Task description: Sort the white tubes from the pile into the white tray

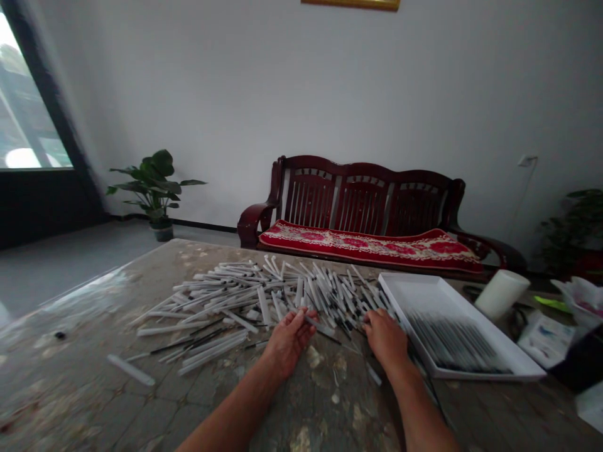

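In front of me lies a loose heap of slim, whitish pen-like tubes (221, 282), many with dark ends. My left hand (291, 339), palm turned partly up, is at the near edge of the heap, thumb and fingers closed on a slim grey pen-like tube (321, 326) that points right and toward me. My right hand (386, 338) is palm down at the heap's right side, fingers curled together; what is in them is hidden. Beside it, a shallow white box (391, 285) holds a neat row of thin dark-and-clear sticks (452, 339).
A single tube (130, 370) and a small black piece (59, 336) lie on the patterned tabletop (141, 414) at left. Right of the box are a white roll (503, 295) and small packets (546, 339). A wooden bench (362, 194) stands behind the table.
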Demonstrator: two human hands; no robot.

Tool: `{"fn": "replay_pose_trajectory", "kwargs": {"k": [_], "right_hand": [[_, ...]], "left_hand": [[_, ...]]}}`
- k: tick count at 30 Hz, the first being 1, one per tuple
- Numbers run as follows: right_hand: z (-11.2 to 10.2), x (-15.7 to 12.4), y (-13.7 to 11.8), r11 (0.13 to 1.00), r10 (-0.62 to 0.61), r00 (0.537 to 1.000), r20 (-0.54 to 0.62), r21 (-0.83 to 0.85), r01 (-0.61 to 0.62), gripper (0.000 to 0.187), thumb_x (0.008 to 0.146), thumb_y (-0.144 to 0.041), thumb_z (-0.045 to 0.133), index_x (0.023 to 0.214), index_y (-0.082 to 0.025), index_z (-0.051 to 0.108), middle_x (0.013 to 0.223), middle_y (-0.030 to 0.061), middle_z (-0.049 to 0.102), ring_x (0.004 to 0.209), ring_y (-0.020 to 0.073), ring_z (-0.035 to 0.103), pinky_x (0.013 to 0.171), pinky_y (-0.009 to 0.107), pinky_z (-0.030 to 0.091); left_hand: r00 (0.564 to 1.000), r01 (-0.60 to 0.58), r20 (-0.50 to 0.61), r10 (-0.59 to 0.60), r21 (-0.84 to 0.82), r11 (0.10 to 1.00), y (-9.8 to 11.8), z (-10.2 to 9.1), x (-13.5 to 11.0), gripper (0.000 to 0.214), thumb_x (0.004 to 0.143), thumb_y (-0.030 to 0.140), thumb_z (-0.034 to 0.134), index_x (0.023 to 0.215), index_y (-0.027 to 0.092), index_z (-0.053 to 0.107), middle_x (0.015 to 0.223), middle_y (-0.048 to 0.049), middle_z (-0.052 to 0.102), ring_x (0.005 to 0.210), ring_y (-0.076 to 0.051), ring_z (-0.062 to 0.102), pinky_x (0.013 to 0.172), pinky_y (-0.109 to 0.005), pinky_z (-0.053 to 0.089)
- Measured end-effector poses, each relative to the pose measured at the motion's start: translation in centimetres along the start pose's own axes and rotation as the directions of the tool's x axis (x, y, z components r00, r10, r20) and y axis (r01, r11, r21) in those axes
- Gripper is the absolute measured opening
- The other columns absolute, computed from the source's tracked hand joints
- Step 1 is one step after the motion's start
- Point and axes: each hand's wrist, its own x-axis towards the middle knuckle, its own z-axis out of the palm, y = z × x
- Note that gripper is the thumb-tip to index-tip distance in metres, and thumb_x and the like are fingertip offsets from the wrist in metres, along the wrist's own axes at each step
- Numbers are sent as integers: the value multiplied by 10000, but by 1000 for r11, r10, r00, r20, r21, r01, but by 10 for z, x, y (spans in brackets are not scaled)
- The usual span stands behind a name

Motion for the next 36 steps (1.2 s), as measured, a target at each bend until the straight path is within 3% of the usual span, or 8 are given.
{"fn": "replay_pose_trajectory", "kwargs": {"k": [4, 8, 11, 14, 18, 25, 36], "right_hand": [[-2, -1, -5, 1000, 0, 1000, -31, -29, -1, 65, 848, -221, 557, 880, -201, 610, 957, 76, 647, 910, 202, 615, 706, 270, 394], [-6, -2, -17, 981, 50, 994, -101, 190, -31, 140, 910, -243, 462, 960, -189, 581, 895, 72, 684, 833, 195, 649, 687, 271, 415], [-6, -4, -36, 896, -79, 981, -177, 420, 148, 166, 891, -211, 472, 1009, -202, 589, 969, 56, 687, 894, 184, 644, 767, 270, 439], [-4, -9, -55, 810, -202, 954, -223, 510, 290, 203, 857, -165, 495, 1005, -214, 625, 990, 48, 677, 952, 182, 625, 827, 274, 440], [-1, -13, -68, 765, -200, 951, -237, 569, 303, 186, 828, -155, 520, 937, -219, 656, 919, 41, 675, 895, 184, 631, 796, 275, 454], [2, -12, -67, 741, -126, 948, -292, 607, 285, 187, 811, -156, 521, 923, -214, 659, 902, 41, 676, 876, 187, 631, 797, 293, 465], [-1, -17, -72, 735, -229, 929, -292, 574, 362, 225, 838, -153, 485, 955, -221, 664, 937, 50, 661, 921, 180, 618, 838, 292, 471]], "left_hand": [[995, -95, -37, 95, 8, 995, 1, -1, 2, 85, 844, 93, 572, 779, 124, 617, 802, -64, 703, 690, -108, 678, 657, -222, 580], [984, -172, -43, 172, -12, 985, 1, -3, 6, 62, 826, 95, 598, 780, 131, 620, 774, -40, 690, 690, -105, 676, 665, -222, 580], [978, -197, -72, 195, -27, 980, 1, -5, 9, 41, 811, 102, 618, 790, 136, 618, 793, -40, 695, 680, -106, 676, 649, -223, 580], [971, -224, -98, 220, -32, 974, 2, -6, 10, 33, 802, 107, 630, 790, 137, 620, 801, -40, 699, 653, -97, 671, 635, -207, 574], [969, -233, -89, 230, -27, 972, 2, -6, 10, 50, 770, 119, 669, 785, 138, 626, 797, -41, 701, 650, -99, 670, 639, -206, 573], [973, -219, -79, 217, -7, 976, 0, -7, 11, 58, 753, 130, 687, 754, 135, 629, 788, -38, 703, 650, -99, 666, 650, -217, 574], [972, -229, -42, 232, 69, 971, -5, -5, 7, 217, 652, 244, 785, 769, 140, 636, 792, -43, 709, 686, -116, 669, 663, -225, 558]]}}
